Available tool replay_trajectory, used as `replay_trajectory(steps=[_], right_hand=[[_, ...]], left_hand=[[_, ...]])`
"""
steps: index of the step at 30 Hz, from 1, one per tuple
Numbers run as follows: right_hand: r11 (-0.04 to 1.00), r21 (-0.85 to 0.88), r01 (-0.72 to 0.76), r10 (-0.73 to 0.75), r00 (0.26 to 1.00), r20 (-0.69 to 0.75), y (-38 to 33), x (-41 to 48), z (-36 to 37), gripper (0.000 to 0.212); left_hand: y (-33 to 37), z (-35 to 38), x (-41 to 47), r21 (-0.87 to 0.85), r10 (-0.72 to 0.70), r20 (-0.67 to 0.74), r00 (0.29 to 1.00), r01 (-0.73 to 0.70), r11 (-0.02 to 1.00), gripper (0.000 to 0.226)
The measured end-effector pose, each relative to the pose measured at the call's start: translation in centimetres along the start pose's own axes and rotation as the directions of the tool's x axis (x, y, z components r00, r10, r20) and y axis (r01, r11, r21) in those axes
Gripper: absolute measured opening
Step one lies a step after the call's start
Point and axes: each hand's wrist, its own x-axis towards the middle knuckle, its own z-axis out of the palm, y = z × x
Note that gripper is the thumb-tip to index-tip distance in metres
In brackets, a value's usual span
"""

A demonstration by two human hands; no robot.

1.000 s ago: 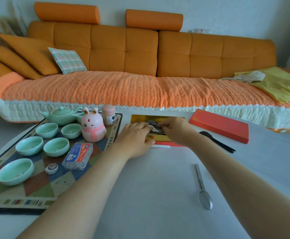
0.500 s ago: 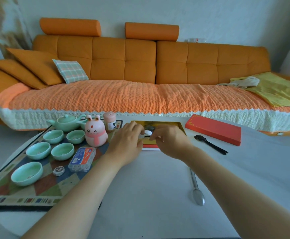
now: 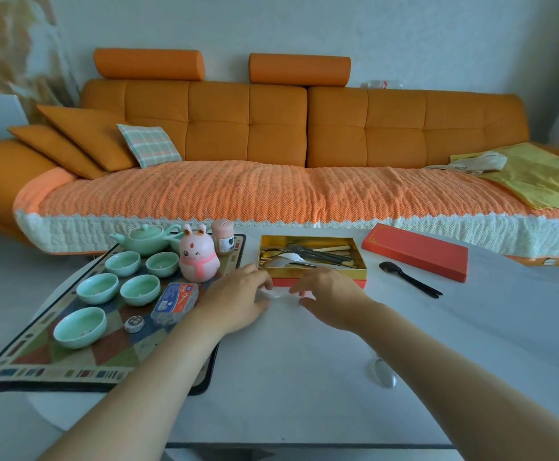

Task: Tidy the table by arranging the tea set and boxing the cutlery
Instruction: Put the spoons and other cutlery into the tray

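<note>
Hovering just in front of the open cutlery box (image 3: 318, 268), my left hand (image 3: 238, 302) and right hand (image 3: 333, 302) sit low over the white table (image 3: 298, 367), with a small pale item (image 3: 276, 294) lying between them. My left fingertips are curled against one end of that item; I cannot tell whether they pinch it or merely touch it. My right hand is released, fingers loosely spread and grasping nothing visible. The box is gold-lined with a red outer wall and holds several spoons and dark utensils, too overlapped to count. Its red lid (image 3: 414, 251) lies apart on the right, near the sofa (image 3: 271, 128). A black spoon (image 3: 407, 277) lies on the table between box and lid. A metal spoon (image 3: 384, 374) lies nearer me, partly hidden by my right forearm. On the patterned mat (image 3: 55, 361) to the left stand a green teapot (image 3: 145, 239), five green cups (image 3: 100, 287), a pink rabbit figure (image 3: 198, 259), a pink jar (image 3: 223, 239) and a blue packet (image 3: 174, 301).
</note>
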Motion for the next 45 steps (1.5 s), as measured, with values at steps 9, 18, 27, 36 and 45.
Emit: replay_trajectory(steps=[9,18,27,36,45], right_hand=[[0.981,0.193,-0.013,0.029,0.996,-0.079,0.2,0.4,-0.8,0.033],[0.973,0.228,0.039,0.038,0.946,-0.323,2.4,2.7,-0.9,0.034],[0.904,0.147,-0.400,0.420,0.897,-0.138,5.4,5.4,-0.9,0.054],[0.907,0.109,-0.406,0.411,0.911,-0.029,5.6,6.7,-0.7,0.054],[0.954,0.201,-0.224,0.230,0.973,-0.009,5.2,4.1,-1.3,0.033]], left_hand=[[0.5,-0.9,1.1,-0.424,-0.180,-0.011,0.984,0.158,0.892,0.022],[1.2,-0.9,4.1,-0.486,-0.277,-0.211,0.937,0.146,0.862,0.028],[1.5,1.6,6.1,0.021,-0.004,-0.173,0.985,0.008,1.000,0.044],[1.5,2.3,6.3,0.108,-0.002,0.017,1.000,0.000,0.994,0.055],[2.6,2.3,6.2,0.195,-0.014,0.038,0.999,0.006,0.981,0.057]])
